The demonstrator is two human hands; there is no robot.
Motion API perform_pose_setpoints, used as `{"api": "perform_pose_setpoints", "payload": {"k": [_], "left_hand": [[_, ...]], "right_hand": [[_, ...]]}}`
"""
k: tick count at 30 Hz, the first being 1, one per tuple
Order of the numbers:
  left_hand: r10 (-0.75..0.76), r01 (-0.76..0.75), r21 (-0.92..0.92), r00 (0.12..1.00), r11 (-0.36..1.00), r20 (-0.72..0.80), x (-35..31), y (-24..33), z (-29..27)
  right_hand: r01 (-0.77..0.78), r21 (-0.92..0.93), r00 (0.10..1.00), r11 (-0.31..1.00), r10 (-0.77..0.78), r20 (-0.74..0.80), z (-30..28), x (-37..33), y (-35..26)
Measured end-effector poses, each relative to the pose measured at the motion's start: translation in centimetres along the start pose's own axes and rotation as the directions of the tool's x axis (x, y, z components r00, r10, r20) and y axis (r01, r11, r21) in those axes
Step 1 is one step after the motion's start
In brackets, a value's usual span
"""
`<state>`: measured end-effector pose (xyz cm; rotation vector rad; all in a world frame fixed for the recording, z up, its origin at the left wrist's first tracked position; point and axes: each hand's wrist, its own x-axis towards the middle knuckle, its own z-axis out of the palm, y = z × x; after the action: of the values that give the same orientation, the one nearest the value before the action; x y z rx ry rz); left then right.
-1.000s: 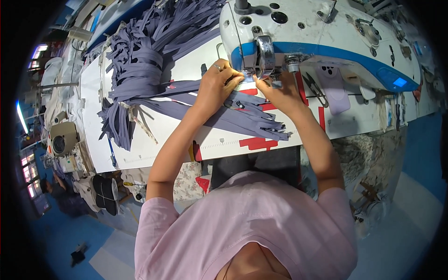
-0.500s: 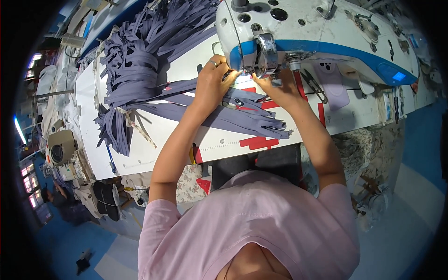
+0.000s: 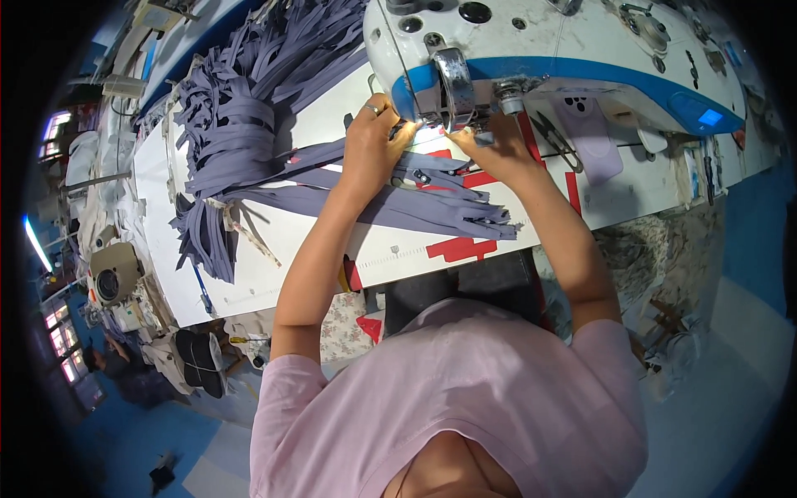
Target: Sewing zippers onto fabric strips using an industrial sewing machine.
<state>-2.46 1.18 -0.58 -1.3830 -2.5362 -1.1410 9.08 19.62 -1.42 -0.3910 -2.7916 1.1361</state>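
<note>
My left hand (image 3: 371, 149) is closed at the left of the needle area of a white and blue sewing machine (image 3: 564, 73), fingertips pinched on a grey-purple zipper tape. Facing it from the right, my right hand (image 3: 503, 155) has thumb and fingers pinched together beside the presser foot; what lies in that pinch is too small to make out. Below both hands, loose zippers (image 3: 440, 216) spread over the white table (image 3: 307, 261), with a dark slider (image 3: 422, 177) showing on one. They run from a thick tied bundle of zippers (image 3: 237, 124) at the left.
Right of my right hand lie thread snips (image 3: 554, 141) and a lilac phone case (image 3: 593, 141). Red tape (image 3: 462, 249) marks the tabletop. A blue pen (image 3: 202, 289) rests near its left front edge. Another person (image 3: 120, 365) is at the far left.
The whole view has shifted slightly, with the machine sitting a little further left and higher. Both hands stay pinched by the needle, with hardly any movement relative to the machine.
</note>
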Motion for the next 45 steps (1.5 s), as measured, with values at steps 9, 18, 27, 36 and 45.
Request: {"api": "perform_pose_setpoints", "payload": {"k": [9, 18, 27, 36, 45], "left_hand": [[0.018, -0.018, 0.036, 1.0, 0.999, 0.003, 0.2, -0.5, 0.7], [0.04, -0.04, 0.027, 0.999, 0.999, -0.007, 0.0, -0.6, 1.0], [0.078, -0.074, 0.076, 0.995, 0.994, -0.055, 0.2, -0.4, 1.2], [0.073, -0.067, 0.107, 0.996, 0.992, -0.056, 0.1, -0.7, 1.6], [0.085, -0.079, 0.113, 0.995, 0.99, -0.049, 0.1, -0.7, 1.4]], "right_hand": [[-0.209, 0.008, 0.969, 0.978, 0.206, 0.133, -2.8, 0.2, -3.7], [-0.163, -0.324, 0.958, 0.932, 0.228, 0.173, -2.4, 0.8, -3.8], [0.048, -0.43, 0.998, 0.901, -0.063, -0.021, -0.4, 0.5, -1.4], [0.178, -0.264, 0.969, 0.948, -0.215, -0.119, 1.0, 1.1, 0.7], [0.22, -0.314, 0.94, 0.923, -0.287, -0.186, 1.0, 1.0, 0.4]]}}
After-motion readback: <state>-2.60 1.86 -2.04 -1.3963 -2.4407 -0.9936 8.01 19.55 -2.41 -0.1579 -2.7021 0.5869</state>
